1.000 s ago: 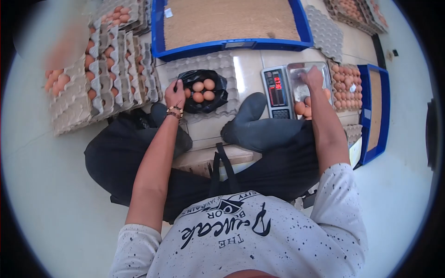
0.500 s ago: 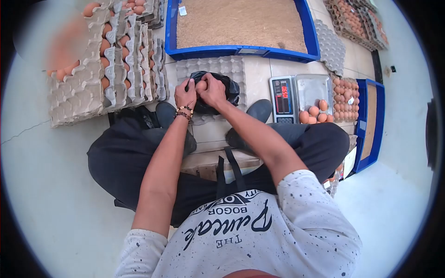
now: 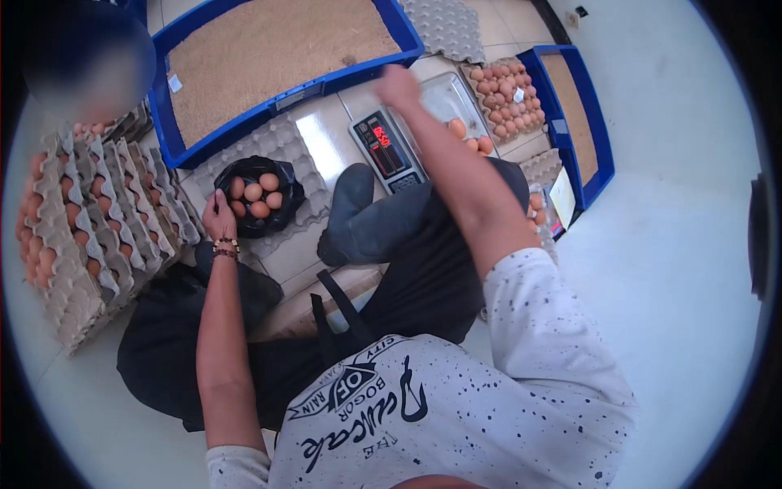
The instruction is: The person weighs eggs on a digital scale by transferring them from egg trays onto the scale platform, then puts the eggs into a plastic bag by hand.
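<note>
My left hand [image 3: 218, 216] pinches the left rim of a black plastic bag [image 3: 287, 213]. The bag gapes upward and several brown eggs [image 3: 253, 192] lie inside it. Beneath it is a grey egg tray [image 3: 295, 155] on the floor. My right hand [image 3: 399, 88] is raised near the upper left edge of the scale's metal pan [image 3: 444, 90]; motion smears its fingers. A few eggs [image 3: 457, 128] rest on the pan, partly hidden behind my right forearm. Red digits glow on the digital scale [image 3: 383, 151].
Stacked trays of eggs [image 3: 98, 212] stand at the left. A large blue crate [image 3: 285, 102] of brown grainy material lies ahead. Right of the scale are a full egg tray [image 3: 507, 98] and a smaller blue crate [image 3: 607, 155]. A person's blurred head [image 3: 90, 57] shows at upper left.
The view has swung to the right. My right hand has left the bag and moved over to the scale. My left hand stays at the bag, whose eggs are now visible.
</note>
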Motion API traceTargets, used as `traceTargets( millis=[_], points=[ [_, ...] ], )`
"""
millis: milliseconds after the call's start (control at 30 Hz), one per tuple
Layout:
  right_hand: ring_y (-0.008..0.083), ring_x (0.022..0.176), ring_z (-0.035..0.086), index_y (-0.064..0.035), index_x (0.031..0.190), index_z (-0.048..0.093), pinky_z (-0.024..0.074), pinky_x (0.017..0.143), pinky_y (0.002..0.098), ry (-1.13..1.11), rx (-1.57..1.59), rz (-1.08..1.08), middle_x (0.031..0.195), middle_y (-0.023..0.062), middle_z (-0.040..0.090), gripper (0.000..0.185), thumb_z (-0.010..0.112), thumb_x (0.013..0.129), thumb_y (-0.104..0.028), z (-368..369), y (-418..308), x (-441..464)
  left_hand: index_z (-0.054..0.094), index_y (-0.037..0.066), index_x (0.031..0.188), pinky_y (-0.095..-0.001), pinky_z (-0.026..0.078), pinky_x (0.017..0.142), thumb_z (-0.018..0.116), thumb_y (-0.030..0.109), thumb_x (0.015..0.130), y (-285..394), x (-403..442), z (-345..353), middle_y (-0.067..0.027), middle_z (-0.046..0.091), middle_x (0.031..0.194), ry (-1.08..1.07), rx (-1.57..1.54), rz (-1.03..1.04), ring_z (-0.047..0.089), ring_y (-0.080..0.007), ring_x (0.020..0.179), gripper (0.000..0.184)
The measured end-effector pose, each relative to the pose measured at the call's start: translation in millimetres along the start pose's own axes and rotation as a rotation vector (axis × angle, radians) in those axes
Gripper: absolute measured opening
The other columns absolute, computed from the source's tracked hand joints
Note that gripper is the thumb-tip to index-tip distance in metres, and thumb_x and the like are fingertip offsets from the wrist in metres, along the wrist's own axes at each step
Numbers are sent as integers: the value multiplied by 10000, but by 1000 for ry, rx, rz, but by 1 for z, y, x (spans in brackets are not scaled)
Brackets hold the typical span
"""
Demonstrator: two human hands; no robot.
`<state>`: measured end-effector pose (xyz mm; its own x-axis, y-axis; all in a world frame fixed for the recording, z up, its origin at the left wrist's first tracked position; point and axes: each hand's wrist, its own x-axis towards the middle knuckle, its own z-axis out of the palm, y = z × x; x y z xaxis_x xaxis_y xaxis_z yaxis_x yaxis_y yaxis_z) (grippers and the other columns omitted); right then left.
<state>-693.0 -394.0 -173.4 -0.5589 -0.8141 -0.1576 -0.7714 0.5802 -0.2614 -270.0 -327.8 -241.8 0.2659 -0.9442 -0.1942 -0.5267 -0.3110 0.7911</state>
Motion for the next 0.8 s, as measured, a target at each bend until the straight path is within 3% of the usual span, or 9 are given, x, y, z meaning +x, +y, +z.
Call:
traceTargets(
  millis=[133, 200, 300, 400, 533, 700, 733, 767, 800],
  points=[
    [297, 993, 654, -36, 1035, 681, 535, 821, 383, -172, -288, 225, 1079, 170, 665, 391, 685, 695, -229, -39, 129, 20, 638, 17, 1127, -329, 472, 829, 549, 342, 934, 4, -1, 3, -154, 687, 988, -5, 63, -8, 642, -222, 901, 388],
    [280, 999, 654, -30, 1047, 677, 528, 837, 388, -333, -220, 397, 1106, 159, 657, 417, 698, 682, -230, -39, 146, 22, 639, 13, 1123, -325, 475, 827, 556, 340, 931, 13, -6, 1, -152, 689, 984, -11, 60, -21, 642, -216, 894, 388],
    [278, 1105, 608, -83, 1076, 679, 511, 893, 392, -380, -272, 436, 1162, 133, 641, 431, 708, 693, -278, -30, 141, 11, 648, 6, 1100, -332, 479, 811, 562, 341, 927, 14, -8, 3, -147, 692, 970, 16, 41, -10, 638, -204, 875, 387],
    [292, 1095, 612, -68, 1084, 662, 511, 893, 399, -347, -314, 393, 1152, 144, 642, 451, 709, 694, -290, -1, 168, 11, 663, -1, 1048, -326, 480, 781, 575, 359, 915, 19, -11, -1, -132, 691, 916, 10, -1, -22, 633, -201, 844, 393],
    [337, 1045, 626, -22, 1116, 600, 511, 882, 415, -158, -418, 186, 1086, 179, 657, 512, 708, 709, -314, 9, 168, 32, 680, 38, 1009, -369, 474, 756, 574, 379, 902, -18, 2, 11, -167, 672, 869, 93, -94, 4, 629, -275, 803, 373],
    [378, 870, 651, -4, 1078, 592, 506, 786, 449, 7, -74, -301, 923, 205, 672, 418, 679, 774, -276, 5, 30, 12, 684, 74, 998, -424, 478, 773, 534, 381, 904, 7, -5, 5, -232, 645, 888, 92, -72, -37, 610, -401, 883, 354],
    [354, 802, 654, -5, 1009, 619, 513, 737, 434, 66, 182, -564, 882, 196, 668, 326, 666, 796, -248, 18, 0, -3, 683, 70, 995, -445, 475, 783, 534, 392, 901, 9, -6, 5, -236, 644, 894, 90, -77, -53, 610, -401, 889, 367],
    [232, 787, 658, -4, 1046, 625, 527, 724, 343, -36, 301, -623, 922, 163, 676, 301, 671, 819, -197, 23, -40, -31, 670, 54, 1031, -393, 477, 768, 530, 384, 918, 5, -4, 5, -194, 665, 885, 70, -43, -56, 631, -326, 856, 376],
    [189, 793, 648, -7, 1045, 621, 532, 705, 327, -226, 441, -676, 933, 144, 672, 281, 677, 822, -170, 25, -74, -61, 657, 39, 1066, -340, 479, 753, 526, 377, 935, 1, -2, 5, -153, 686, 876, 49, -9, -54, 651, -250, 823, 385]
  ],
)
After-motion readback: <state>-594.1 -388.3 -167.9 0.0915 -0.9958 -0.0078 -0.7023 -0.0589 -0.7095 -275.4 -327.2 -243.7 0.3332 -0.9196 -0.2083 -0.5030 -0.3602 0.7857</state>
